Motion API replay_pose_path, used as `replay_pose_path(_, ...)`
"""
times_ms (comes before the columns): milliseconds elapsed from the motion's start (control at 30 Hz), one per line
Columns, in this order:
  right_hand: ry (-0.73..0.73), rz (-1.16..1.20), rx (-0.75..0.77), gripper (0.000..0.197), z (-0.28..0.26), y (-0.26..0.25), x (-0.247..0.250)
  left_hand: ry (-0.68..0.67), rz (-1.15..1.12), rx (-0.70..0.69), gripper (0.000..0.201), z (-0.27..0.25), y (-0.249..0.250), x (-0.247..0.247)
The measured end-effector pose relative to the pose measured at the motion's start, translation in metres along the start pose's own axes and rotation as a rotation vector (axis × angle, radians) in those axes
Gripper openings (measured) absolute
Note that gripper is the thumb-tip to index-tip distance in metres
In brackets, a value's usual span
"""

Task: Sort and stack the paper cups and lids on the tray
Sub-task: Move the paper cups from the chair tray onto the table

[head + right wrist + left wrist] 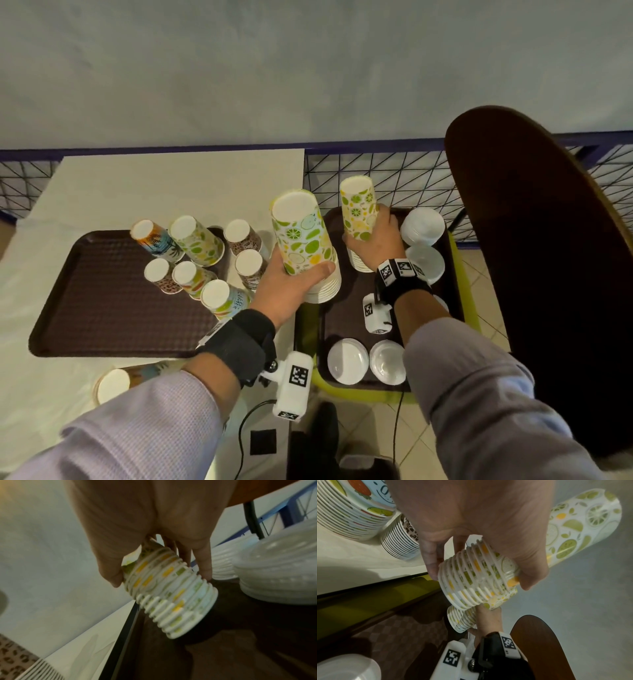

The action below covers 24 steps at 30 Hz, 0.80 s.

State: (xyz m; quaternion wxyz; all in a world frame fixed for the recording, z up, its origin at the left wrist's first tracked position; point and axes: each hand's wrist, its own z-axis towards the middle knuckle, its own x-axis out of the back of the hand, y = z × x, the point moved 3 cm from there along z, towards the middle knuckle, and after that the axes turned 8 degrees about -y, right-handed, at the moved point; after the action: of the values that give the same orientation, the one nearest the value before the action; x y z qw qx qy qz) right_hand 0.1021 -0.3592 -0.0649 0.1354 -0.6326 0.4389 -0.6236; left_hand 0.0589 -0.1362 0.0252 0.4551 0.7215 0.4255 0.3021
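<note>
My left hand (291,284) grips a tall upside-down stack of lime-print paper cups (303,245), lifted between the two trays; its ribbed rims (476,577) show in the left wrist view. My right hand (375,240) grips a second, smaller lime-print stack (359,209) above the right brown tray (337,318), with its rims (173,600) just over the tray floor. Several stacks of upside-down cups in other prints (195,258) stand on and beside the left brown tray (102,294). White lids (423,226) are piled at the right tray's far side, and two more lids (347,359) lie at its near edge.
The left tray lies on a white table (171,181); the right tray sits on a yellow-green frame (352,394). A dark wooden chair back (534,257) rises at the right. One more cup stack (116,383) lies near my left sleeve. A wire fence (376,178) runs behind.
</note>
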Motion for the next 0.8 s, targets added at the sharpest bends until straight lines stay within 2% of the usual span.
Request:
replay_pose_path(133, -0.032, 0.068, -0.092, 0.098, 0.003, 0.009, -0.007, 0.016, 0.013, -0.001, 0.081, 0.000, 0.002, 0.002)
replay_pose_path(200, -0.041, 0.122, -0.126, 0.102, 0.003, 0.011, -0.009, 0.027, 0.004, -0.001, 0.073, 0.001, 0.002, 0.003)
replay_pose_path(300, -0.049, 0.170, -0.132, 0.106, 0.004, 0.013, -0.009, 0.040, -0.017, -0.003, 0.057, 0.002, 0.002, 0.002)
replay_pose_path(367, -0.048, 0.180, -0.125, 0.106, 0.001, 0.011, -0.005, 0.042, -0.034, 0.005, 0.054, 0.000, 0.004, 0.000)
replay_pose_path(500, 0.063, 0.286, -0.098, 0.097, -0.015, 0.005, 0.015, 0.043, -0.085, 0.011, 0.069, -0.006, 0.012, -0.003)
replay_pose_path(633, 0.168, 0.354, -0.027, 0.078, -0.043, -0.009, 0.047, 0.037, -0.127, 0.004, 0.053, -0.025, 0.038, -0.007)
replay_pose_path(800, 0.229, 0.486, 0.005, 0.071, -0.089, -0.040, 0.085, -0.122, -0.083, -0.003, 0.049, -0.071, 0.084, 0.001)
